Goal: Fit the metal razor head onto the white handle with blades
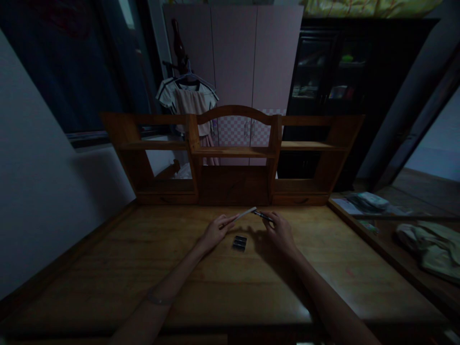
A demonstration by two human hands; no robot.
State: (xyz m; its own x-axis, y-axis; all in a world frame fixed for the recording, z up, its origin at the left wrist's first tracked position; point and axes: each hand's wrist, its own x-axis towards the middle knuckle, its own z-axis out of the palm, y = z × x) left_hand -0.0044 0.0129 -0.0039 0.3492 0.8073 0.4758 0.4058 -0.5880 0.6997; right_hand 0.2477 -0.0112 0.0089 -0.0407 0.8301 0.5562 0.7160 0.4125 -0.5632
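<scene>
Your left hand (216,231) has a thin, straight, pale strip (247,212) in its grip; your right hand (281,231) pinches a slim, dark, pen-like tool (264,216) with silvery glints. Their tips nearly meet above the wooden surface (172,282), beyond a small black block (239,243).

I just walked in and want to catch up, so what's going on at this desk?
A person's left hand holds a thin, pale, straight strip, while the right hand holds a slim, dark, pen-like tool. The tool's tip is at the strip's far end; whether they touch is hard to tell. A small, dark, rectangular item with lighter bands lies between the forearms on the light-brown wooden desk.
</scene>
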